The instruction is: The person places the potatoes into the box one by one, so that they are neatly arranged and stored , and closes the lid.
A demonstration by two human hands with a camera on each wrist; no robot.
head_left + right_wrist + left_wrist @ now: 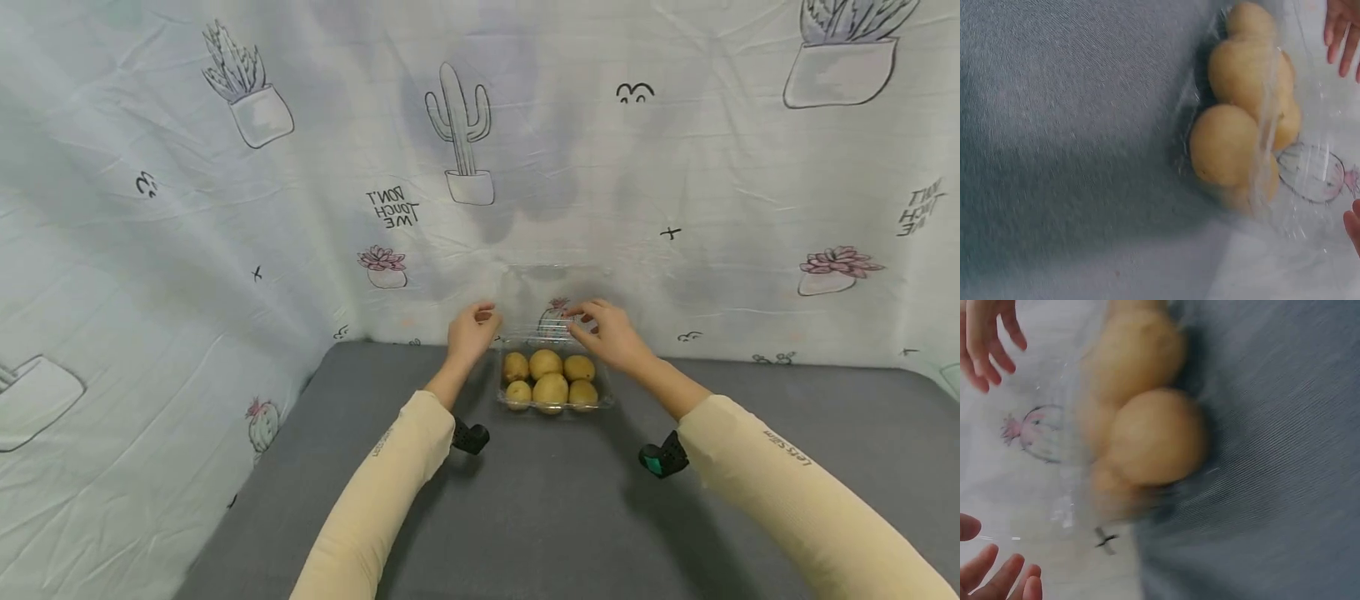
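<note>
A clear plastic clamshell box (555, 410) stands at the back of the table, its transparent lid (525, 283) raised against the patterned cloth. Several round yellow-brown fruits or potatoes (551, 388) lie inside; their exact kind cannot be told. My left hand (472, 332) hovers by the box's left rear corner, and its fingers (1004, 575) are loosely bent around nothing. On the other side my right hand (606, 333) is held near the lid's right side, fingers (988, 347) apart and relaxed. Whether either hand touches the plastic cannot be told.
A grey cloth-covered table (540, 508) spreads in front of the box. Behind and to the left hangs a white curtain (637, 183) with cactus drawings, close to the box's back. Black wrist devices (469, 437) sit under both forearms.
</note>
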